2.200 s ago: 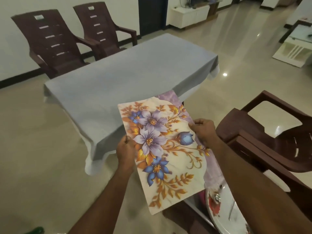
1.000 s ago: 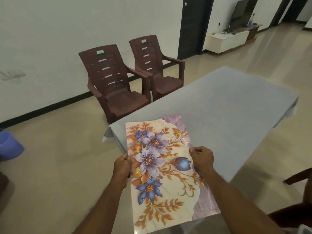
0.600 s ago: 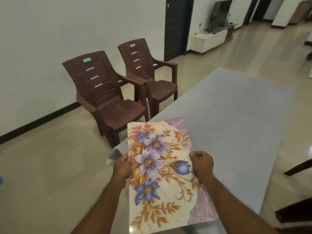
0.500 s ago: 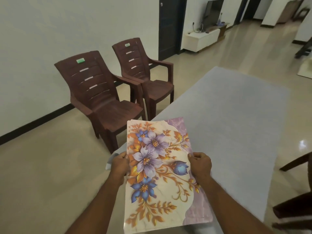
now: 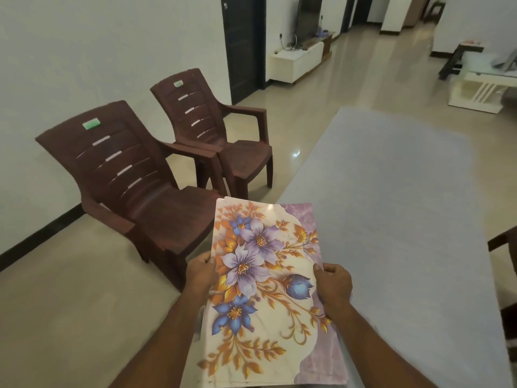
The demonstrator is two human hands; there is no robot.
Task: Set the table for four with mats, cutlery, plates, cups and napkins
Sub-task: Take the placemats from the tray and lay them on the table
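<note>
Head cam view, looking down at both hands holding a stack of floral placemats out in front, right over the near-left corner of the bench. Left hand pinches the left edge with the thumb on top, right hand does the same on the right edge, so both are grasping the mats and nothing is set down. You can tell it's more than one mat because a second edge peeks out at the top-left corner and along the bottom, though how many exactly I can't say. The mats are glossy, cream with purple and blue flowers and orange leaves, plus a lilac marbled strip down the right side. The bench itself has a plain grey cloth on it, and the part in view has no mats, plates, cups, cutlery or napkins on it, so I'd call this the very start: zero of four places laid. Next up is probably peeling off the top mat and laying it at the first seat, then the other three, then everything else has to be fetched. Two brown plastic chairs sit off to the left by the wall, well apart from the bench, and the edge of another chair shows at the right.
</note>
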